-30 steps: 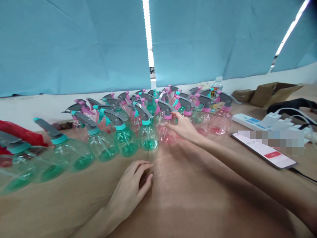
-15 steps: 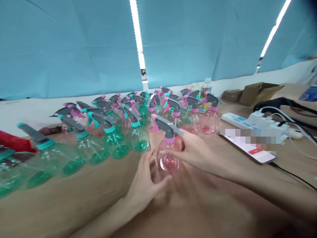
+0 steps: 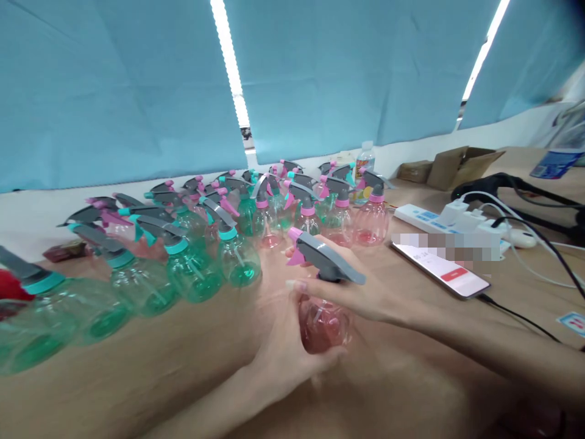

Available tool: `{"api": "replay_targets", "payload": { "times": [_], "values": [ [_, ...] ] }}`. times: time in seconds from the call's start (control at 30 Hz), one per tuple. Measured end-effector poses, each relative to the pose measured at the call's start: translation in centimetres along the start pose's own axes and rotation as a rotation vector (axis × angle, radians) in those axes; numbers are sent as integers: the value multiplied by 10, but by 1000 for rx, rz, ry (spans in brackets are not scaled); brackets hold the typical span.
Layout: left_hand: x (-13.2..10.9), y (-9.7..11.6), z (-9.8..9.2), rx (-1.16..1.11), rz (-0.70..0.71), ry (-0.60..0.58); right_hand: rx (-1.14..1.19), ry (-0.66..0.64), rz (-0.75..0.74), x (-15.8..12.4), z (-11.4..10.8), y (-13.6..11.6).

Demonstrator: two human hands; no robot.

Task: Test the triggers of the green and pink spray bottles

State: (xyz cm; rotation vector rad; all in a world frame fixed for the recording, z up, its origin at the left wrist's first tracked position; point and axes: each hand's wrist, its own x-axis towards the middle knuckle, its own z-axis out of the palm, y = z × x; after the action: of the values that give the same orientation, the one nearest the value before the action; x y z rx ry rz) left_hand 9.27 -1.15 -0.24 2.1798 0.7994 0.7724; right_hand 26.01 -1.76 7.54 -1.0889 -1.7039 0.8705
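A blue sheet [image 3: 150, 85] hangs well beyond the phone [image 3: 448, 271], over a wooden table [image 3: 132, 372]. Green and pink spray bottles [image 3: 194, 274] stand crowded to the phone's left, a white power strip [image 3: 414, 213] just behind it. Also left of the phone, a pink spray bottle [image 3: 326, 326] is clamped near its neck by the right hand [image 3: 365, 289], the left hand [image 3: 286, 341] curled around its lower part.
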Motion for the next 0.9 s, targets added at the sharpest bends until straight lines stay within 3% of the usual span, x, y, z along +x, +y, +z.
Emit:
{"api": "replay_targets", "payload": {
  "times": [0.17, 0.33, 0.47, 0.67, 0.9],
  "values": [
    [0, -3, -5, -18, -10, -12, 4, -11, -76, 5, 4, -6],
    [-4, -10, -16, 169, 28, 15, 56, -14, -205, 15, 7, 4],
    [-12, -21, -30, 346, 23, -27, 74, -5, -282, 26, 9, 15],
    [-21, -34, -47, 531, 14, 0, 94, -29, -248, 34, 7, 21],
    [-22, -35, -45, 562, 14, -40, 48, -28, -253, 32, 7, 20]
  ]
}}
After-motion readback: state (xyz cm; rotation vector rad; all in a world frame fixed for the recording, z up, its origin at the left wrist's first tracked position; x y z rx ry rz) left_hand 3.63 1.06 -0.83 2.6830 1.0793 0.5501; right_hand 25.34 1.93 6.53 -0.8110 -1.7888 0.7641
